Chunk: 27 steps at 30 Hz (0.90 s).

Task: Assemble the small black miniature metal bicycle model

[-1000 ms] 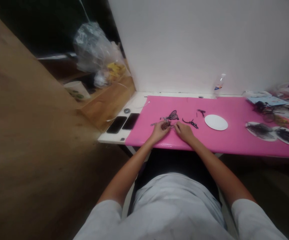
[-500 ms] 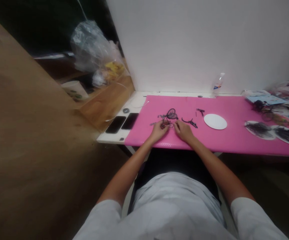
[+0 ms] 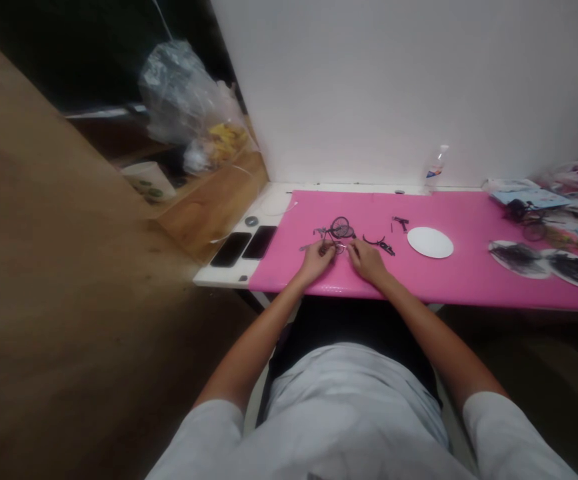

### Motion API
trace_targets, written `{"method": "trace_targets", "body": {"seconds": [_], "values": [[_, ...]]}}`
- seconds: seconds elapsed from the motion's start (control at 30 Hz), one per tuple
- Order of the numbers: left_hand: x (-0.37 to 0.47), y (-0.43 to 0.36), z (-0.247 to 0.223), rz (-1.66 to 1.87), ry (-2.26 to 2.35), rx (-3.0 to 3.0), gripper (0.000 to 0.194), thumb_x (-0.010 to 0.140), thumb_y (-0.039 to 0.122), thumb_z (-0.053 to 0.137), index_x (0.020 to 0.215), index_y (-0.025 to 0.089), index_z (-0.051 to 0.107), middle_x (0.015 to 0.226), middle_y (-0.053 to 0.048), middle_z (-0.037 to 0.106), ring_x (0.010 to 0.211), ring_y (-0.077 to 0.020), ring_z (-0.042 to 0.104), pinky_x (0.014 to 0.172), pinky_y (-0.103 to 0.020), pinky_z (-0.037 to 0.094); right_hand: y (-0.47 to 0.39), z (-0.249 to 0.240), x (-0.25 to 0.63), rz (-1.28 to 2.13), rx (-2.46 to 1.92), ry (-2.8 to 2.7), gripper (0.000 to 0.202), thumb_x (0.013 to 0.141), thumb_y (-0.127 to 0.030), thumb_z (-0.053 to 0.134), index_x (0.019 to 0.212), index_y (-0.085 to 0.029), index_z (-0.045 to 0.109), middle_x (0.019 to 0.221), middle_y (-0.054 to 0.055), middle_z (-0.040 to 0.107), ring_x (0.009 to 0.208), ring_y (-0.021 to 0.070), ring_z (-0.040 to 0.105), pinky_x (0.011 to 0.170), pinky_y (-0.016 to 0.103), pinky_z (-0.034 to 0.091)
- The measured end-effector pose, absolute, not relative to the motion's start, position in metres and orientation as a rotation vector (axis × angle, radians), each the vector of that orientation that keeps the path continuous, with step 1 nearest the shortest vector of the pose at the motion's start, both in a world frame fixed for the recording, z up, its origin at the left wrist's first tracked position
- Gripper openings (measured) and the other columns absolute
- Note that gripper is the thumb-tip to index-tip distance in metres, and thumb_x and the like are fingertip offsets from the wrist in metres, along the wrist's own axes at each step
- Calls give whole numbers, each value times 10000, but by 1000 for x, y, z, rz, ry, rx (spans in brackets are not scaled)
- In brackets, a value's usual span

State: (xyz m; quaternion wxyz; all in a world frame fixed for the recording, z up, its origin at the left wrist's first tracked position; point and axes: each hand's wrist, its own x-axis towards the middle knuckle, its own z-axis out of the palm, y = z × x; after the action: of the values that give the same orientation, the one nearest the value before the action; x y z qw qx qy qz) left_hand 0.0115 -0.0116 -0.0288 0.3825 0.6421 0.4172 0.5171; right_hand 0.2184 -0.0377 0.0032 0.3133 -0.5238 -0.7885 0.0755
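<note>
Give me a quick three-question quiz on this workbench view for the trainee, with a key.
1. True or false: the left hand and the right hand are pressed together palm to palm.
2. Which of these is nearest the right hand? A) clear bottle B) black curved part C) plastic bag
3. Fill in: From the wearer's view, two dark phone-like slabs lie toward the table's ____ end.

Key: 1. False; 2. B; 3. left
</note>
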Motion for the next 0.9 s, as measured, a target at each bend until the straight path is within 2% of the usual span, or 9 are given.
{"method": "trace_targets", "body": {"seconds": [0.17, 0.3, 0.4, 0.5, 0.63, 0.77, 0.9], "values": [[10, -8, -33, 1308, 1028, 1591, 292, 986, 367, 664, 1124, 130, 764, 884, -82, 769, 709, -163, 682, 667, -271, 555, -34, 3, 221, 281, -1372, -2013, 316, 1161, -338, 376, 1140, -204, 662, 1100, 121, 770, 981, 263, 707, 886, 335, 494], [9, -4, -37, 1327, 1078, 1559, 323, 970, 408, 683, 1120, 132, 758, 884, -77, 769, 684, -162, 689, 656, -275, 558, -31, 16, 232, 422, -1363, -1990, 240, 1135, -312, 462, 1273, -204, 627, 1080, 99, 784, 917, 250, 715, 838, 336, 498], [9, -2, -39, 1345, 1136, 1558, 320, 952, 425, 705, 1091, 142, 756, 894, -77, 772, 692, -163, 693, 659, -273, 561, -27, 31, 248, 492, -1410, -1936, 225, 1136, -297, 472, 1265, -209, 634, 987, 73, 782, 886, 238, 704, 816, 334, 498], [9, -2, -39, 1360, 1146, 1556, 319, 942, 430, 715, 1072, 141, 757, 915, -86, 776, 731, -171, 696, 669, -272, 562, -20, 43, 270, 350, -1425, -1926, 207, 1108, -305, 538, 1157, -194, 707, 1130, 135, 772, 1035, 276, 678, 884, 380, 512], [10, -4, -37, 1366, 1131, 1540, 298, 944, 397, 715, 1072, 132, 763, 893, -81, 776, 720, -168, 692, 666, -268, 553, -5, 48, 301, 146, -1546, -1979, 220, 1063, -308, 636, 1030, -171, 805, 1079, 168, 762, 1080, 318, 641, 1020, 473, 494], [10, -6, -36, 1379, 1117, 1540, 268, 957, 357, 699, 1071, 127, 777, 852, -69, 771, 678, -160, 680, 645, -259, 539, 2, 42, 322, 54, -1810, -1930, 247, 1056, -320, 644, 1070, -182, 849, 1123, 182, 769, 1172, 371, 597, 955, 473, 495], [10, -5, -37, 1381, 1117, 1539, 252, 957, 330, 697, 1074, 125, 786, 881, -76, 787, 691, -163, 688, 652, -259, 542, 3, 34, 329, -15, -1995, -1925, 243, 1048, -265, 636, 1101, -170, 853, 1148, 199, 777, 1223, 396, 571, 974, 492, 464]]}}
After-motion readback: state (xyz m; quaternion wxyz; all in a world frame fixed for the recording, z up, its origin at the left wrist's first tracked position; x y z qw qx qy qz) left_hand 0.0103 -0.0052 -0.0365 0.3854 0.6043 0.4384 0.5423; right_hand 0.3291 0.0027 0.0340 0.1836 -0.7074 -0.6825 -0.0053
